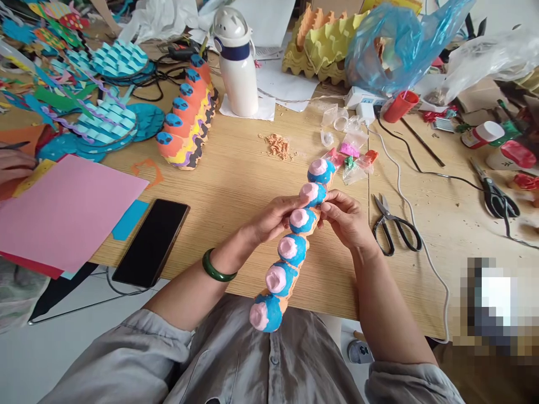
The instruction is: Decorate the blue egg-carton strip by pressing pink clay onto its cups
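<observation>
The table [240,185] spreads before you. The strip [291,249] of blue cups with pink tops slants across its near edge: the far end is above the wood, the near end over your shirt [248,359]. That slant probably keeps the pink tops facing you. The orange carton [187,126] stands well apart to the left, perhaps so that nothing bumps it. Your left hand [273,219] has thumb and fingers clamped on one side of the strip, and your right hand [347,220] pinches the other; both grip near the far end, so the near cups presumably pull downward.

For moving, your widest bare wood lies between the carton and the strip. The phone [152,241] sits at the near edge, seeming to jut past it. The scissors [396,224] lie near your right hand and narrow that side. The packets [349,152] crowd the far cup; whether they touch, I cannot tell. Shavings [278,146] lie farther in.
</observation>
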Available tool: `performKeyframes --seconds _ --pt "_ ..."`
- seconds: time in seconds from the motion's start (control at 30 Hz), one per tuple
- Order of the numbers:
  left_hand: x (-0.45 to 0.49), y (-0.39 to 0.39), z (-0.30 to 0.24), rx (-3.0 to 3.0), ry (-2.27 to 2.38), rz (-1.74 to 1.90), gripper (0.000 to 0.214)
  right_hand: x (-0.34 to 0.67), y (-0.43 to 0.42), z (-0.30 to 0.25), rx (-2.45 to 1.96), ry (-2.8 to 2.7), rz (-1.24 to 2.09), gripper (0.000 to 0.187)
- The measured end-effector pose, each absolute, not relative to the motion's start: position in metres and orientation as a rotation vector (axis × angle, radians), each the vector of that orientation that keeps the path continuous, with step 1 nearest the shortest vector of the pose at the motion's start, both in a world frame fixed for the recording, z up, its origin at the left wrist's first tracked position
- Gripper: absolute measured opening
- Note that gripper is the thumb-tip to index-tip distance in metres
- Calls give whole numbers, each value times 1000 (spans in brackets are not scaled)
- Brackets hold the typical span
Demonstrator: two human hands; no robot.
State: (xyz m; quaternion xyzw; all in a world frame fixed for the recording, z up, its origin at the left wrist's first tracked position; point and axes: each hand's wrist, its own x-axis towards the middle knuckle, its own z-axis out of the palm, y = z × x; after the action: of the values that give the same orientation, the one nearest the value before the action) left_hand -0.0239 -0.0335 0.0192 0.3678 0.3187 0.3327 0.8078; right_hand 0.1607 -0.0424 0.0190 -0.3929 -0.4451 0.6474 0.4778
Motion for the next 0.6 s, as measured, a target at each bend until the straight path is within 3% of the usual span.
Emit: performKeyframes --seconds 0.37,0.6 --pt "-28 -34 16 807 697 728 48 152 -45 17 -1006 -1285 1360 44" --pt "-28 -32 16 652 697 716 47 152 -47 16 -958 -1139 1547 40"
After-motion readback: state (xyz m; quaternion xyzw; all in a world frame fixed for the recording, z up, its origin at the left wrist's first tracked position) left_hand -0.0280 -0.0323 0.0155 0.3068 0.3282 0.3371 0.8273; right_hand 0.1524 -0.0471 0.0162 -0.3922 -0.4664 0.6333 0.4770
